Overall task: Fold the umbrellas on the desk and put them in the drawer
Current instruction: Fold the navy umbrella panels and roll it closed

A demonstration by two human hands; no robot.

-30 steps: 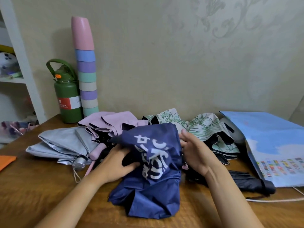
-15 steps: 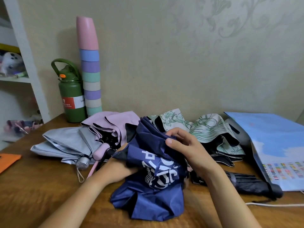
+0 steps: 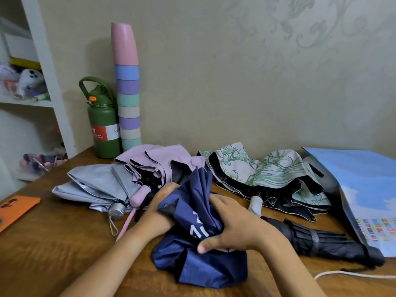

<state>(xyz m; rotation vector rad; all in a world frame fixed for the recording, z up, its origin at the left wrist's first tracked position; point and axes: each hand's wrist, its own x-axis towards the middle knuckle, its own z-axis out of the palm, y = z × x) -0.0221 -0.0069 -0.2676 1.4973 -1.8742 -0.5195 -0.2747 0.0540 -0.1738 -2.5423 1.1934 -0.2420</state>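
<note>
A navy blue umbrella (image 3: 199, 260) with white lettering lies bunched on the wooden desk (image 3: 53, 249) in front of me. My left hand (image 3: 158, 213) grips its left side, fingers tucked under the cloth. My right hand (image 3: 231, 228) wraps round its middle, thumb pointing left. Behind lie a grey umbrella (image 3: 96, 185), a pink umbrella (image 3: 158, 161) and a white umbrella with green print (image 3: 267, 170), all loose. A black umbrella (image 3: 321, 241), rolled and strapped, rests to the right.
A green bottle (image 3: 102, 125) and a tall stack of pastel cups (image 3: 127, 93) stand at the back left against the wall. An orange phone (image 3: 15, 209) lies at the left edge. A blue paper bag (image 3: 368, 189) and a white cord (image 3: 353, 275) are at the right.
My right hand came down from the top of the navy canopy and now clasps its middle. The cloth is gathered tighter, with its tip pointing away from me.
</note>
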